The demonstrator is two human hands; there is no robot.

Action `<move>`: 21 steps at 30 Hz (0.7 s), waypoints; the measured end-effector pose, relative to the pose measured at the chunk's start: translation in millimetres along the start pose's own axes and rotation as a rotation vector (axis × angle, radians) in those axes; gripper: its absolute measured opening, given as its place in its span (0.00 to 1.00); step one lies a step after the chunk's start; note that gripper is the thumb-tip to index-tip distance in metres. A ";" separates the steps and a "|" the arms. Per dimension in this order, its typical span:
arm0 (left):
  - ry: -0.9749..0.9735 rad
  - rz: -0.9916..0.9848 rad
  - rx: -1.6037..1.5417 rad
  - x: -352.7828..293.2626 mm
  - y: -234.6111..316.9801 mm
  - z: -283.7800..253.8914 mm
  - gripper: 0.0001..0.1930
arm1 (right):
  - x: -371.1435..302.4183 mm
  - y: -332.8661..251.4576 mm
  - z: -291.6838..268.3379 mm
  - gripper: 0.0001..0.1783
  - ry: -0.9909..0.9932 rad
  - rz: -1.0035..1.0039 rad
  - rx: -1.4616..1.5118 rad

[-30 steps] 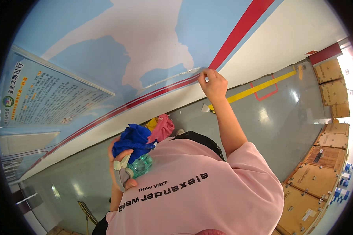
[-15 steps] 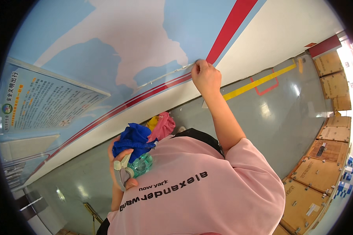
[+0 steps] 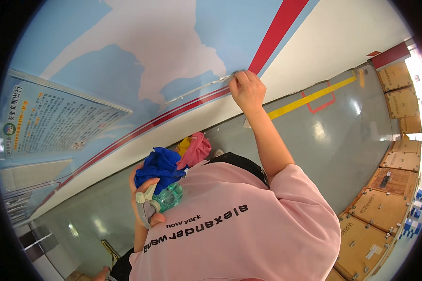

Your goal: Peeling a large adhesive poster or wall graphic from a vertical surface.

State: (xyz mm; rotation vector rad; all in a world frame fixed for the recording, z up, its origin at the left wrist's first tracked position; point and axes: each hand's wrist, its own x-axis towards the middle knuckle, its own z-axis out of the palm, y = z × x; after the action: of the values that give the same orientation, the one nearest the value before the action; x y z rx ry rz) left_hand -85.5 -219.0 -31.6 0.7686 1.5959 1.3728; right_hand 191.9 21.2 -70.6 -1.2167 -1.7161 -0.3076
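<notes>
My right hand [image 3: 249, 92] reaches up to the blue wall mural, fingers curled and pressed together against it. Its fingertips are at the right end of a thin, whitish, rough line [image 3: 197, 89] on the wall; whatever they pinch, if anything, is hidden. Close to my chest, my left hand [image 3: 147, 184] is closed around a spray bottle [image 3: 170, 197] of clear green plastic with a grey and white trigger head. The same hand keeps a bunched blue cloth [image 3: 159, 167] against the bottle. Beyond it hang a pink cloth [image 3: 195, 150] and a yellow cloth [image 3: 183, 144]; what supports them is hidden.
Wooden crates [image 3: 375, 206] line the right side. Yellow floor tape [image 3: 314, 97] crosses the grey floor [image 3: 309, 136]. On the left wall are a printed notice board [image 3: 56, 119] and a pale panel [image 3: 35, 175]. Some bare skin [image 3: 101, 275] shows at the lower left edge.
My right hand has shifted very slightly to the right along the wall. A bit of bare skin has come into view at the lower left. My left hand keeps its hold.
</notes>
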 end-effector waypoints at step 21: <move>-0.076 -0.164 -0.033 3.6 8.7 -5.2 0.31 | -12.8 -5.2 -4.4 0.01 -0.158 0.394 0.291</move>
State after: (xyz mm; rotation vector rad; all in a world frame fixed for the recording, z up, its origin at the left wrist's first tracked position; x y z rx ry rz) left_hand -92.4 -216.4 -23.8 0.6472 1.5384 1.2350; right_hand 190.5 8.4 -77.2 -1.3492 -1.5419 0.2720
